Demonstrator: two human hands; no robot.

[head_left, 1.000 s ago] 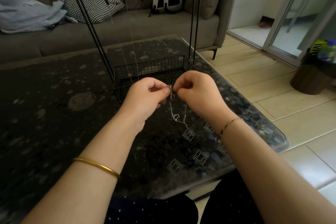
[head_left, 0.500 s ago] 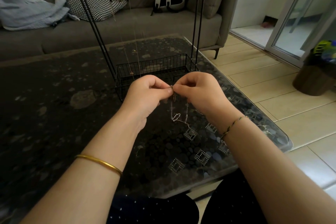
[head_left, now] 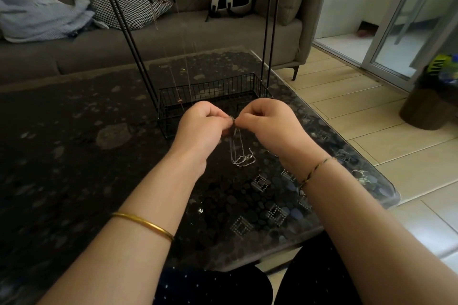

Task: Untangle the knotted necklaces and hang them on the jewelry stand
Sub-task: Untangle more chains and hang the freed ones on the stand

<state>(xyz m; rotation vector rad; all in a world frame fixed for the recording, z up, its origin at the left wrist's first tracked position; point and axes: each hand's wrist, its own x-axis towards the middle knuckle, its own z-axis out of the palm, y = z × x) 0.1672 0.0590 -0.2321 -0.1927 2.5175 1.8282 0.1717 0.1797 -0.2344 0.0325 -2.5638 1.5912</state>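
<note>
On the dark patterned tabletop (head_left: 74, 156), the black wire jewelry stand (head_left: 223, 89) stood just behind both hands, with thin chains (head_left: 184, 57) hanging from its top bar. Left hand (head_left: 200, 129) and right hand (head_left: 270, 124) met fingertip to fingertip, each grip pinching the silver necklace (head_left: 244, 160), whose tangled loop hung down between them over the tabletop.

Left hand (head_left: 200, 131) and right hand (head_left: 269, 126) have drawn together, pinching the necklace (head_left: 244, 160).
</note>
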